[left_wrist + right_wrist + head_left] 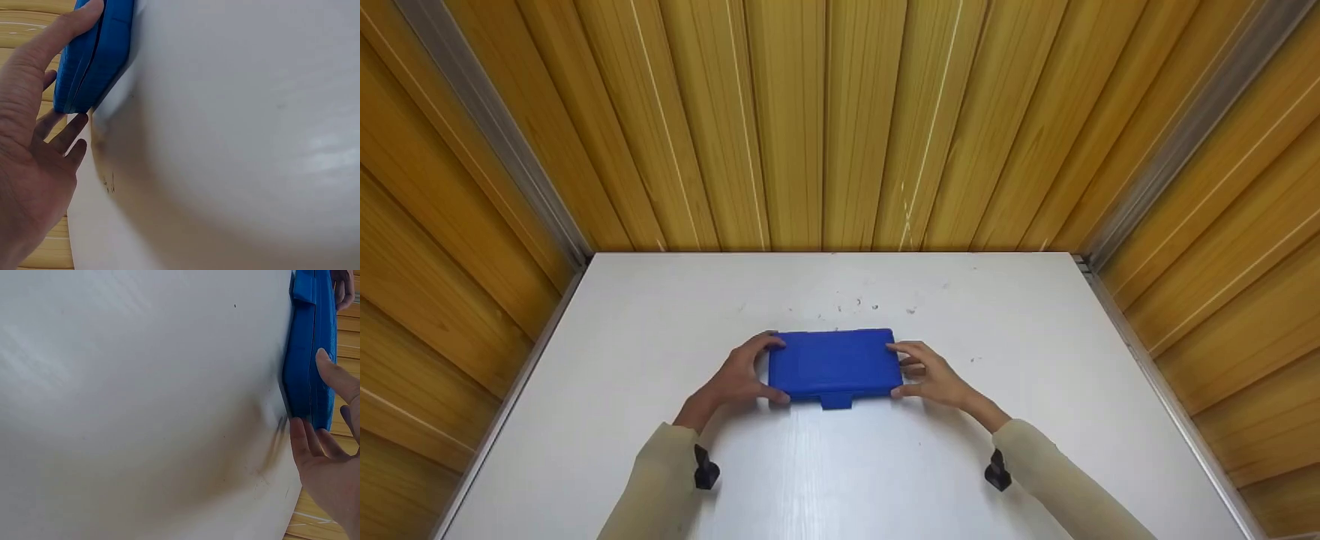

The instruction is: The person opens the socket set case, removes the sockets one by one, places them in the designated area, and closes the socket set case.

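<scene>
A flat, rectangular blue plastic case [835,364] with a latch tab [836,401] on its near edge is at the middle of the white table. Its lid is closed; a thin seam runs along the side of the case [93,59] in the left wrist view. My left hand [741,373] grips the left end, thumb at the near corner and fingers toward the far corner. At the opposite end, my right hand [934,375] holds the case the same way, thumb near the front corner. The right wrist view shows the thumb against the side of the case [306,360].
Small dark marks [875,307] dot the white table [997,315] beyond the case. Wood-patterned panels [825,127] rise behind the table and on both sides, with grey metal posts [502,127] at the corners. Black wrist devices [706,471] sit on both sleeves.
</scene>
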Available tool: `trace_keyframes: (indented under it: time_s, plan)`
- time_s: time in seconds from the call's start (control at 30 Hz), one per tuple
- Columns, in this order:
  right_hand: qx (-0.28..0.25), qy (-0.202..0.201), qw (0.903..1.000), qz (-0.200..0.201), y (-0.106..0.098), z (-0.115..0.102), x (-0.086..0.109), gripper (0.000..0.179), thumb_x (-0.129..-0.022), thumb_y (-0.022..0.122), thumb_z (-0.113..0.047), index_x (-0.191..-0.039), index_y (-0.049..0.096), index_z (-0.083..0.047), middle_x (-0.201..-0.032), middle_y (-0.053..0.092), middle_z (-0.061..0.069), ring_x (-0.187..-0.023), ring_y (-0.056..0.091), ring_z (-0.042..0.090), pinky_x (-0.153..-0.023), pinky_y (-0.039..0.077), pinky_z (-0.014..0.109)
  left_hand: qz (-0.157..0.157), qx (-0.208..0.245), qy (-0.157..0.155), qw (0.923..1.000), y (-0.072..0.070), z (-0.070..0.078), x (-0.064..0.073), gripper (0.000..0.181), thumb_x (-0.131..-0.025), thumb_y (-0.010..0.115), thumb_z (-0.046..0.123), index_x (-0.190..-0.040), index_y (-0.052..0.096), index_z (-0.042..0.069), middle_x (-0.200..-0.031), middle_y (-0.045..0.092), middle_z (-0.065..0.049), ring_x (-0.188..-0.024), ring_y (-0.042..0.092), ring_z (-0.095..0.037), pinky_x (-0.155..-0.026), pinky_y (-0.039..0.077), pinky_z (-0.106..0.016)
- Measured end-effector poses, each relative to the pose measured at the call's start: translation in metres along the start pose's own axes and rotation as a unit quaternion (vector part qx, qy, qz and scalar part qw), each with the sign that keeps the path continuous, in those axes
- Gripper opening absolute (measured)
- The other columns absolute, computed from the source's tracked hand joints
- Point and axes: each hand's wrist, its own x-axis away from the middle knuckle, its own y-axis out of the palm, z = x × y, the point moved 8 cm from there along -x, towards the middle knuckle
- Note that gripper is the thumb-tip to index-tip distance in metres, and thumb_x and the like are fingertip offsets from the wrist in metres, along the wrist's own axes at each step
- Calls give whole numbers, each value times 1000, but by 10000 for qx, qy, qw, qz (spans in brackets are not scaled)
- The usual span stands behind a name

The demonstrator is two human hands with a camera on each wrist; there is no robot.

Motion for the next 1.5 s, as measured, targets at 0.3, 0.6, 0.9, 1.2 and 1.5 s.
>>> trace_keyframes:
  time_s: [0.3,0.6,0.9,1.2,1.5]
  plan:
    - [21,-275,9992,273,-10,-4,-9,63,-90,77,-5,-145,50,7,-152,38,36,-137,44,56,-105,47,67,99,824,-577,9949,-9,3,-3,76,-73,92,36,-138,54,21,-154,51,-14,-147,42,-42,-118,32,-68]
    - [50,-389,9940,1017,-23,-16,-27,36,-97,67,-4,-131,65,5,-133,65,26,-125,64,31,-98,58,33,477,1622,-821,9822,-16,3,0,49,-105,55,39,-149,46,18,-157,48,-19,-149,42,-39,-122,31,-61]
    - [-266,1291,9756,1757,-35,4,-45,31,-103,63,-24,-119,74,0,-111,75,22,-95,75,34,-73,62,29,-320,894,-690,9931,4,-1,6,135,-74,92,33,-166,-6,21,-170,22,-20,-157,21,-43,-126,20,-61]
    - [-640,1320,9684,2015,-34,14,-46,52,-96,73,-19,-143,57,0,-126,68,26,-109,72,38,-90,62,40,-421,310,-221,9984,8,-2,9,157,-58,102,25,-164,-14,21,-174,-1,-11,-161,1,-34,-130,4,-56]
    - [445,198,9988,93,-1,19,-36,96,-82,84,-7,-157,25,9,-151,42,37,-131,52,54,-109,46,62,-586,-830,-432,9939,12,-10,11,154,-57,100,45,-165,-4,9,-173,3,-18,-161,1,-37,-130,-2,-57]
